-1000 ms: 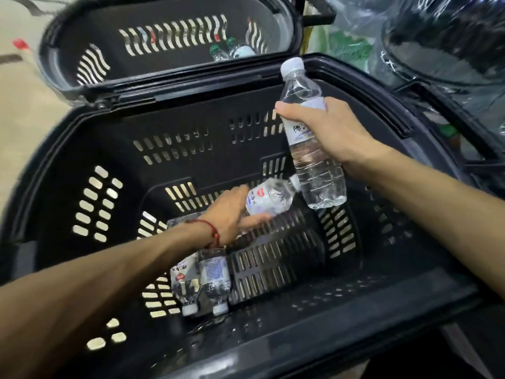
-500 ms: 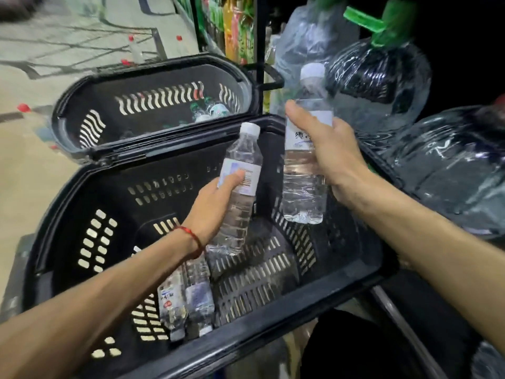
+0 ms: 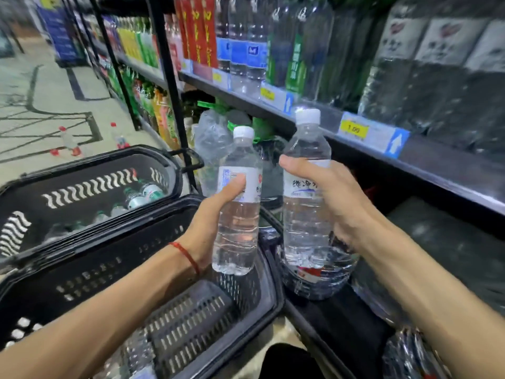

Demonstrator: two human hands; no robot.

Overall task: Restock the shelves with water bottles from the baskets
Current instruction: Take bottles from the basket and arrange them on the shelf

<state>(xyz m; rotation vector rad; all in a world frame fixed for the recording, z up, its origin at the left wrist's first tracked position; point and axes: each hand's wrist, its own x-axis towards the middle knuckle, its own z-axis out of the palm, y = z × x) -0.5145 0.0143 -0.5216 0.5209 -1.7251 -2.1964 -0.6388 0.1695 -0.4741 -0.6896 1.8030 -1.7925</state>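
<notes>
Here, left hand (image 3: 216,214): wrapped round a clear water bottle, thumb laid across the white label.
Left bottle (image 3: 237,231): centre of frame, upright, white cap on top, held above the right end of the near basket.
Right hand (image 3: 337,199): closed round a second water bottle at label height, thumb on the near side.
Right bottle (image 3: 302,222): upright, white cap, just right of the left bottle and apart from it; its cap overlaps the shelf edge behind.
Near basket (image 3: 90,266): black slotted plastic, lower left of frame; one blurred bottle lies on its bottom.
Far basket (image 3: 90,162): black, middle left, just behind the near basket; green-capped bottles (image 3: 136,199) lie inside.
Shelf edge (image 3: 426,157): slants from upper centre to the right edge; carries a yellow price tag (image 3: 353,129) beside a blue arrow card.
Shelved stock (image 3: 247,50): clear bottles with blue and green labels, upper centre.
Jugs (image 3: 214,140): large, clear, under the shelf, behind the held bottles.
Red string (image 3: 187,255): round the left wrist.
Floor (image 3: 41,86): patterned tiles, upper left; a red-capped bottle (image 3: 68,140) on it, well apart from the baskets.
</notes>
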